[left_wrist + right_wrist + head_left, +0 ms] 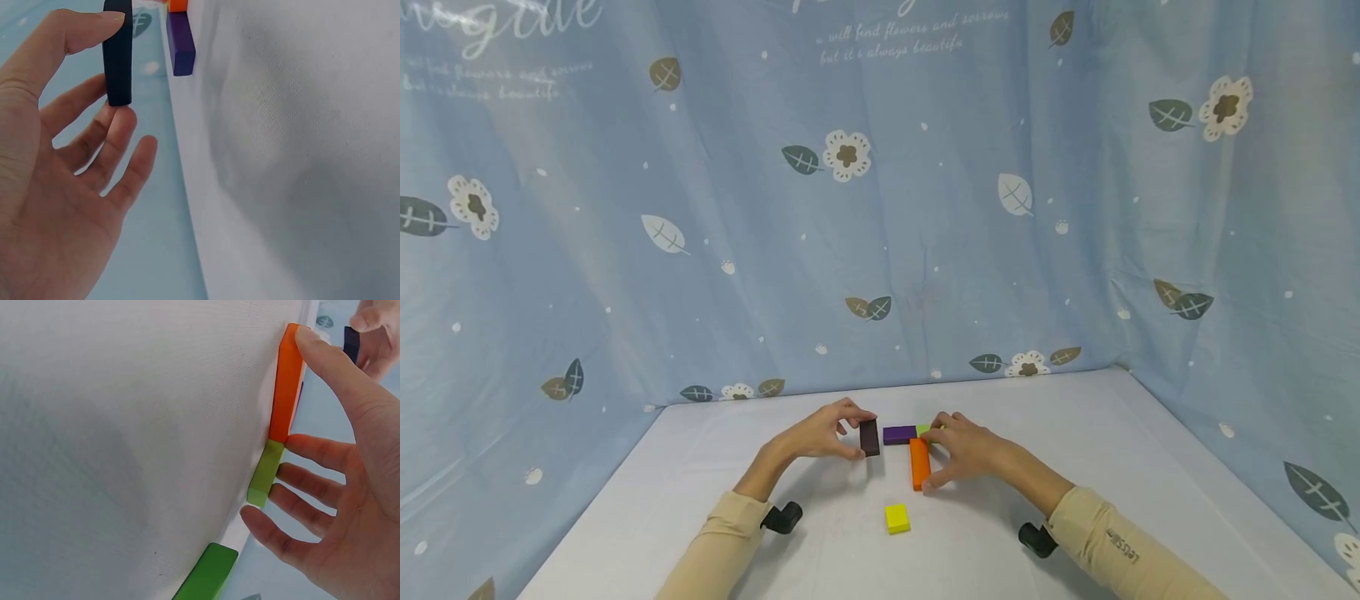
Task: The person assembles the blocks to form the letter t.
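Observation:
My left hand (823, 433) pinches a dark, almost black block (868, 437) between thumb and fingertips, raised above the table. In the left wrist view the dark block (117, 59) stands on end between the thumb and the fingers. A purple block (899, 435) lies just right of it. My right hand (962, 450) grips an orange block (920, 465) lengthwise, thumb at the near end and index finger at the far end. Its other fingers lie alongside a light green block (265, 472) that meets the orange one. The right hand partly hides the light green block in the head view.
A yellow block (897, 518) lies nearer on the white table (850, 567). In the right wrist view a darker green block (209, 572) lies beyond the light green one. A blue patterned curtain (910, 233) hangs behind the table and along its sides.

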